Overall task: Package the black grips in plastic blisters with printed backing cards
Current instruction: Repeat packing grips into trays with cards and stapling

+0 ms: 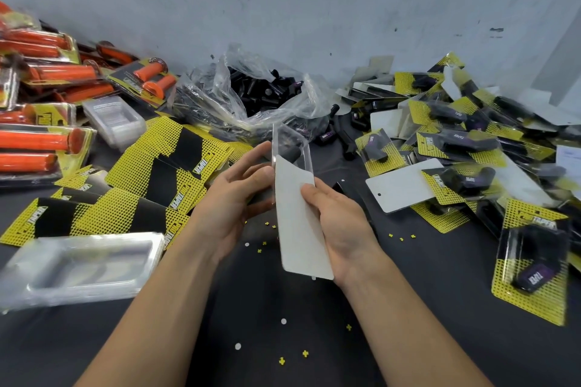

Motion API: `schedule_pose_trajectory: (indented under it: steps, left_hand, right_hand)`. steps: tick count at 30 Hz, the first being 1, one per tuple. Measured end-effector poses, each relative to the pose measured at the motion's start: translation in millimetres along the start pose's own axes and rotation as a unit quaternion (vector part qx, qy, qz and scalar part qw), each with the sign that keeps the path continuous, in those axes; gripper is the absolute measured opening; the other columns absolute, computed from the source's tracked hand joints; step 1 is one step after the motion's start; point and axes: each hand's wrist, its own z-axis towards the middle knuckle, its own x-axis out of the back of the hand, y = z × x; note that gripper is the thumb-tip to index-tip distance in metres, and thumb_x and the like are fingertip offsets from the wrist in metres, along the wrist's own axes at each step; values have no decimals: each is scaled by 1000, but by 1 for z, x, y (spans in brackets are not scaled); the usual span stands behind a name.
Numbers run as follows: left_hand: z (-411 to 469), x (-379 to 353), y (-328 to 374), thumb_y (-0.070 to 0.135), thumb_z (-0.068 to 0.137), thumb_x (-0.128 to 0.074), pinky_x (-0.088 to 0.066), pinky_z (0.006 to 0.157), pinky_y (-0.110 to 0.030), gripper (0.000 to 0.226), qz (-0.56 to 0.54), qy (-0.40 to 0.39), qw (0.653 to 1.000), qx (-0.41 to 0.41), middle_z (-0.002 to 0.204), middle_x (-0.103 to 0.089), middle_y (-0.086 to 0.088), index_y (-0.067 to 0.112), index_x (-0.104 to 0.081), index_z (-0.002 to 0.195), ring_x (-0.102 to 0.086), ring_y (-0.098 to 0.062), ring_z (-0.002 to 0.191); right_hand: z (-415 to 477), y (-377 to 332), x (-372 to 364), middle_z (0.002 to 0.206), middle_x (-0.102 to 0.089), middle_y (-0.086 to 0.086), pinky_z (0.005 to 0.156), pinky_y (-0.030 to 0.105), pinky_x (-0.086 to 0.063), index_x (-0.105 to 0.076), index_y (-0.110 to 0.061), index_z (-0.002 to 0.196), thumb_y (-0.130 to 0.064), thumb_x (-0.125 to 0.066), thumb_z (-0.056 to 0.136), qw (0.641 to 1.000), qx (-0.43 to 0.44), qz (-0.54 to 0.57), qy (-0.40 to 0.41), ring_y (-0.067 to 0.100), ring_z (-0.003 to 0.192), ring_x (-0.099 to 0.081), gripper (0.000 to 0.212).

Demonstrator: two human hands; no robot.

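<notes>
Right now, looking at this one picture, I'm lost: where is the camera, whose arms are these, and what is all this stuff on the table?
There is no machine here. A person is working with bare hands, and the single picture comes from a camera worn on their head, looking down.

The left hand holds a clear blister with a black grip inside. The right hand pinches a backing card, plain white side towards us, with its top end seemingly tucked into the blister.

On the dark table you can see:
- at the back, a plastic bag of loose black grips
- on the left, printed yellow-and-black cards and empty blisters
- at the far left, orange grip packs
- on the right, a pile of finished black packs
- in front, scattered punched paper bits
</notes>
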Motion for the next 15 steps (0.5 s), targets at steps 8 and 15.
schedule_pose_trajectory:
  steps: [8,15]
  left_hand:
    - [5,0,-6,2,83,-79,-59,73,-30,40,87,109,988,-69,103,-76,-3,23,-73,116,-73,-16,88]
    - [3,-1,-15,13,79,-89,-62,65,-22,15,319,148,931,-96,76,-79,9,24,-83,87,-77,-9,71]
  right_hand:
    - [2,1,-1,86,-77,14,52,31,-59,-73,-12,112,-14,-49,108,999,-12,40,16,22,64,-72,24]
    - [9,11,2,96,-76,5,65,35,-60,-72,-23,107,-10,-49,106,987,77,-90,107,18,78,-71,26]
